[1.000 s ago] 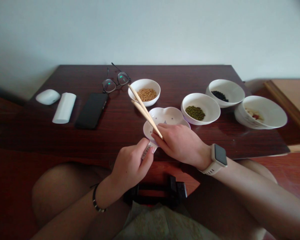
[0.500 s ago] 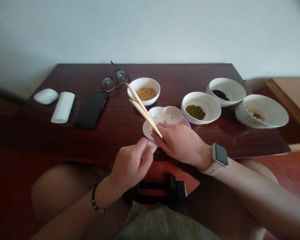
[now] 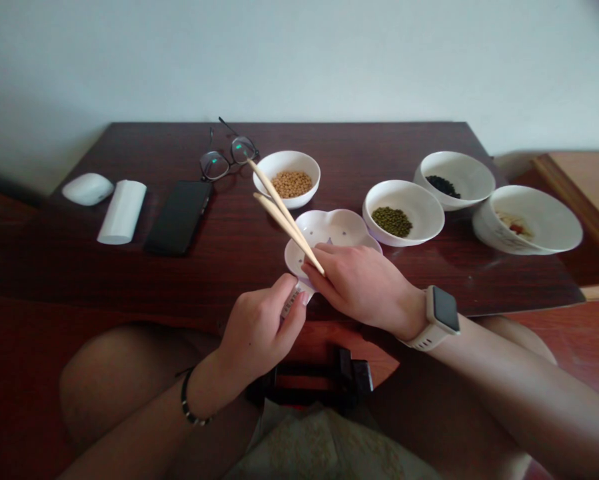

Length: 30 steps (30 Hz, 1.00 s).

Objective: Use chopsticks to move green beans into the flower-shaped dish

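My left hand (image 3: 259, 327) is closed around the short handle of a white, scalloped dish (image 3: 309, 227) at the table's near edge. In my right hand (image 3: 362, 283) is a pair of pale wooden chopsticks (image 3: 283, 212), with the ends that show pointing up and left. The right hand covers the near right part of the dish, and its fingertips and the chopsticks' other ends are hidden. Beyond the dish sits a white bowl of tan beans (image 3: 292, 185). Right of it stands a white bowl of green beans (image 3: 392, 222).
Farther right are a bowl with black beans (image 3: 443, 187) and a larger bowl (image 3: 554, 220) with some pale and reddish bits. On the left lie glasses (image 3: 215, 166), a black phone (image 3: 178, 217), a white cylinder-like object (image 3: 122, 212) and a white rounded object (image 3: 88, 189).
The view has shifted slightly, so the tabletop things sit a little higher. Both hands keep their hold on the dish and the chopsticks, in nearly the same place.
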{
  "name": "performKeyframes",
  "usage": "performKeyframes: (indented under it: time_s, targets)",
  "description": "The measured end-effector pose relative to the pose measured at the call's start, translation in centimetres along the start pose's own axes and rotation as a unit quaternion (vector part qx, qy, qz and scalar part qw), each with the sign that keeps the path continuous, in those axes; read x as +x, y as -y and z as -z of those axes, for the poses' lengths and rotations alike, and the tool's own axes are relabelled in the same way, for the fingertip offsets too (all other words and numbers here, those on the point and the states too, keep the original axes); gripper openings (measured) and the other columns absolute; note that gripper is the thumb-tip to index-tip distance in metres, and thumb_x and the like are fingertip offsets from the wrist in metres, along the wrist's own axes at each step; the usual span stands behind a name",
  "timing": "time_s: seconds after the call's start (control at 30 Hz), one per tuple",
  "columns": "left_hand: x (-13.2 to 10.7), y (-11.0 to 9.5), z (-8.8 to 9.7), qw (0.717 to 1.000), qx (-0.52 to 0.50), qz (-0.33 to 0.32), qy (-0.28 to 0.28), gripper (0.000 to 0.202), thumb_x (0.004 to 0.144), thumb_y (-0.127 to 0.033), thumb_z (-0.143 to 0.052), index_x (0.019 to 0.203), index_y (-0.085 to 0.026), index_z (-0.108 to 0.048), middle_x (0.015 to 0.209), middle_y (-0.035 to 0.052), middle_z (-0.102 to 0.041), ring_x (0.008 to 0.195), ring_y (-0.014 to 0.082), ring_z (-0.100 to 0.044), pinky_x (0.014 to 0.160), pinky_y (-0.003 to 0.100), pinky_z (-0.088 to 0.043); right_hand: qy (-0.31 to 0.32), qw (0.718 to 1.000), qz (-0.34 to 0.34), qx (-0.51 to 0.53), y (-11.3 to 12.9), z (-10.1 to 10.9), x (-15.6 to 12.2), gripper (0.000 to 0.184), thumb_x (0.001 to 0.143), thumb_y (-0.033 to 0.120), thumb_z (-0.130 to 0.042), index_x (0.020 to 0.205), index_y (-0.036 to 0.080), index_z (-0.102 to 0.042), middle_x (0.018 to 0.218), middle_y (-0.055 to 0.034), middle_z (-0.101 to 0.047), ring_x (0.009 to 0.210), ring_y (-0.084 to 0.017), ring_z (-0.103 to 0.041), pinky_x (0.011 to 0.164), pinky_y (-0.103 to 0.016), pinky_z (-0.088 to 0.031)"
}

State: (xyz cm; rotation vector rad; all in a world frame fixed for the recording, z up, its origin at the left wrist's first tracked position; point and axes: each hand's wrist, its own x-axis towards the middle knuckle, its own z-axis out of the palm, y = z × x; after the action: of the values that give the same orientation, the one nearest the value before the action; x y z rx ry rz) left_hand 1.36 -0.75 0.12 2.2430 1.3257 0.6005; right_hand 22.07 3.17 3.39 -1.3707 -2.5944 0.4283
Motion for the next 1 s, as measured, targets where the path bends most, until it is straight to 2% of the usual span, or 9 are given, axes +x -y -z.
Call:
performKeyframes:
  time_s: [1.0]
  targets:
    - [0.09, -0.03, -0.03, 1.0, 0.006, -0.013, -0.01, 0.021, 0.106, -0.027, -0.047, 0.094, -0.017, -0.06, 0.066, -0.0019, -0.061, 0.055, 0.015, -0.061, 0.057, 0.028, -0.036, -0.006, 1.0, 0.007, 0.005, 0.02, 0.02, -0.04, 0.032, 0.112, 0.032, -0.039, 0.099, 0.017, -0.064, 0.092, -0.0055, -0.07, 0.065, -0.015, -0.051, 0.059, -0.033, -0.021]
